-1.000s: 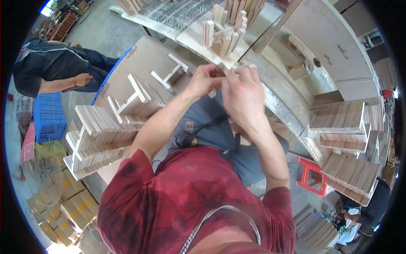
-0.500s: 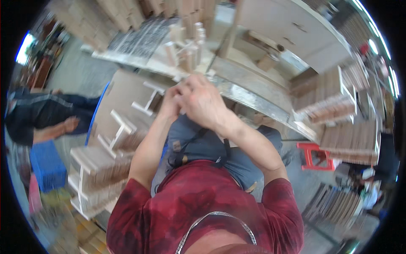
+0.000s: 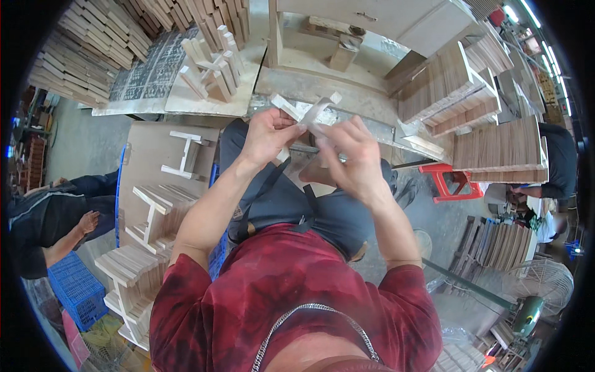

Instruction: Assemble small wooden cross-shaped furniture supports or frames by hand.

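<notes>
Left hand [image 3: 268,137] is pinching wood [image 3: 286,106]; right hand [image 3: 354,155] is showing blurred, grip unclear; a weak pinch could be inviting slippage.

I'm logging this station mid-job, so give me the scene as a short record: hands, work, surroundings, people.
Left hand: fingers closed on a pale wooden piece
Right hand: blurred beside the work; grip unclear
Work: pale pieces crossing between the hands; whether joined, cannot tell
Left side: H-shaped wooden piece on a brown surface; blue crate
Right side: stacked wooden boards; red stool; fan
People: one dark-clothed person left, another right
</notes>
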Tool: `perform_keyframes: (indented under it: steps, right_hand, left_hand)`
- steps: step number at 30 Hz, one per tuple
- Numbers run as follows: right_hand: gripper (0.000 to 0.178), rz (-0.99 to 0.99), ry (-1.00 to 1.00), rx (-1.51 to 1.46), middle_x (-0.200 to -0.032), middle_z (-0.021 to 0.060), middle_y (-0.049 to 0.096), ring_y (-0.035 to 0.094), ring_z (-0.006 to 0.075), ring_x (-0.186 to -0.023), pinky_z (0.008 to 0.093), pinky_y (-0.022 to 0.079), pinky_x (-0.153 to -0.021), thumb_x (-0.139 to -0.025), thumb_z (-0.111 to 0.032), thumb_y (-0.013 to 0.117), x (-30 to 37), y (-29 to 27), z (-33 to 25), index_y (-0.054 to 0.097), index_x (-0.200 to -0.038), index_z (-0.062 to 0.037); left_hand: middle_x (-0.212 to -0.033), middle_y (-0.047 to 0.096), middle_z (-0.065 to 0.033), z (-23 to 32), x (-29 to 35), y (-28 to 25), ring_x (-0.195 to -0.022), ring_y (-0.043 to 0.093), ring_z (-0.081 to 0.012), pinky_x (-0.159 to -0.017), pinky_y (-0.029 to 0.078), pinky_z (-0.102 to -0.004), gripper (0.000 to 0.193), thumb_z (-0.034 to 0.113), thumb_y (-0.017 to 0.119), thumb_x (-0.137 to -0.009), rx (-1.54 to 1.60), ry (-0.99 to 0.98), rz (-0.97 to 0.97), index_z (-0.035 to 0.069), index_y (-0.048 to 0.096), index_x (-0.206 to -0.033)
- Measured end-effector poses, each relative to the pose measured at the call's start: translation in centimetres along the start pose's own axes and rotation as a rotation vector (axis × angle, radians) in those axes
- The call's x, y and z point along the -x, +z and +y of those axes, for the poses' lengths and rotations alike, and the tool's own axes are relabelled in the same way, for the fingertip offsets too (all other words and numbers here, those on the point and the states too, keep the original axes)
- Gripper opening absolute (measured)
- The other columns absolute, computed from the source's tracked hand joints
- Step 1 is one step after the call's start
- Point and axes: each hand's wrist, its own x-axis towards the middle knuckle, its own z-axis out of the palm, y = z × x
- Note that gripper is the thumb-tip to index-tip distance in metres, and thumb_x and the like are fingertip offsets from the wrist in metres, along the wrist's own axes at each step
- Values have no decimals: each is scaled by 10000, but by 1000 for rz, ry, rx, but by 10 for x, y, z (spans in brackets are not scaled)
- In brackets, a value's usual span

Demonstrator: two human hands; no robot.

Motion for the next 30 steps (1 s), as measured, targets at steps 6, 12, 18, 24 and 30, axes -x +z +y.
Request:
perform_keyframes:
  steps: [6, 12, 18, 24, 30]
  right_hand:
    - [556, -123, 62, 345, -1091, 154, 554, 529, 329, -1015, 462, 450, -892, -825, -238, 738, 12, 37, 12, 579, -1283, 34]
    - [358, -111, -97, 83, -1019, 121, 591, 581, 259, -936, 393, 477, -814, -850, -106, 695, 15, 37, 31, 649, -1186, 12]
    - [129, 448, 482, -740, -879, 76, 621, 573, 102, -778, 265, 475, -702, -893, -99, 729, 67, 2, 90, 685, -972, -7]
    - [262, 84, 564, -216, -763, 73, 610, 591, 172, -690, 330, 484, -641, -856, -192, 778, 61, 10, 60, 668, -961, 21]
    - [290, 114, 431, 53, -752, 212, 636, 636, 341, -650, 408, 482, -601, -857, -222, 753, 25, 19, 95, 653, -885, 49]
  left_hand:
    - [-1091, 674, -118, -7, -2, 7, -978, 647, -145, -814, 524, -267, 330, -41, 650, -866, 65, -6, -142, -34, 585, -1189]
    - [-1101, 679, -128, -10, -4, -6, -984, 668, -163, -857, 541, -290, 316, -28, 668, -865, -4, -40, -150, -39, 587, -1170]
    - [-1028, 708, -151, -10, -22, -7, -853, 705, -168, -769, 584, -282, 232, 30, 692, -896, 69, -81, -66, -29, 625, -1110]
    - [-936, 707, -137, -6, -54, 4, -791, 710, -183, -696, 595, -291, 288, 120, 735, -886, 128, -181, -76, -54, 626, -1088]
    - [-1081, 705, -133, 5, -101, 10, -894, 697, -186, -809, 559, -307, 416, 217, 726, -911, 378, -305, -155, -62, 620, -1201]
